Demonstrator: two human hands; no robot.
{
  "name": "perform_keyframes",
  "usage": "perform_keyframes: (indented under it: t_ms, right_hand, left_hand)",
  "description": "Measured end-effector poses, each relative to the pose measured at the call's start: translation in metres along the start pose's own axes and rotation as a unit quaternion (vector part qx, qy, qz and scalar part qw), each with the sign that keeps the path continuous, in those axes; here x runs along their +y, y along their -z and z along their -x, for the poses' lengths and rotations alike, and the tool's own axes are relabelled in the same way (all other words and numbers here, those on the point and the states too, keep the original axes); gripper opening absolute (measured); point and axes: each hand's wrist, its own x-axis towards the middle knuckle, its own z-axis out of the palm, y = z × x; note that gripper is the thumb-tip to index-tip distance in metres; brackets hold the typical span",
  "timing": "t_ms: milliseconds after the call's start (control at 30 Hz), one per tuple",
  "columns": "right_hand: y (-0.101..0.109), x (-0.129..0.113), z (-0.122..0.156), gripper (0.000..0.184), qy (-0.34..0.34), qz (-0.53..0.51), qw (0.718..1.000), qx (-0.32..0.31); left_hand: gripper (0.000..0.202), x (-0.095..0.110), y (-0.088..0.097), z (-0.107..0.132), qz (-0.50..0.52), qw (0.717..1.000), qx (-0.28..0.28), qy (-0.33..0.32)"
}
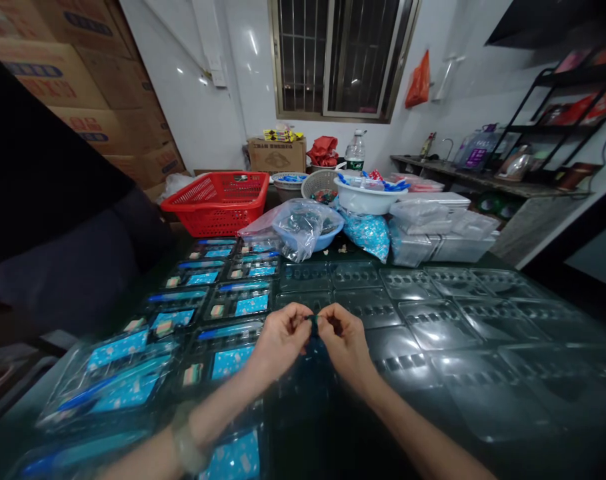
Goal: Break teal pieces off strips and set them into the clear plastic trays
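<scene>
My left hand (281, 339) and my right hand (345, 341) meet above the dark table, their fingertips pinching a small dark blue piece (311, 321) between them. Its exact kind is too small to tell. Some dark, see-through material (310, 353) seems to hang below it. To the left of my hands lie clear plastic blister trays (233, 303) filled with blue cards and small items. To the right lie clear trays (423, 327) with nothing visible in their hollows.
A red plastic basket (215, 203), a white bowl (363, 197), a plastic bag over a blue bowl (303, 230) and stacked plastic containers (433, 240) stand beyond the trays. Cardboard cartons (83, 87) rise at the left, and a dark shape blocks the left edge.
</scene>
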Motion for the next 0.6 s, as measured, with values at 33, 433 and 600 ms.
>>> perform_keyframes:
  t_ms: [33,433,600]
  right_hand:
    - [0.002,-0.001,0.0,0.012,-0.005,-0.02,1.0,-0.014]
    - [0.005,-0.002,-0.003,0.014,-0.029,-0.153,0.987,-0.047]
    - [-0.003,0.002,-0.003,0.011,-0.02,-0.112,0.993,0.019]
  left_hand:
    - [0.009,0.002,0.001,0.002,-0.016,1.0,-0.002,-0.006]
    - [0.01,-0.003,0.003,-0.001,0.169,0.985,0.003,0.043]
    - [0.006,-0.005,-0.007,-0.006,0.251,0.964,-0.004,0.089]
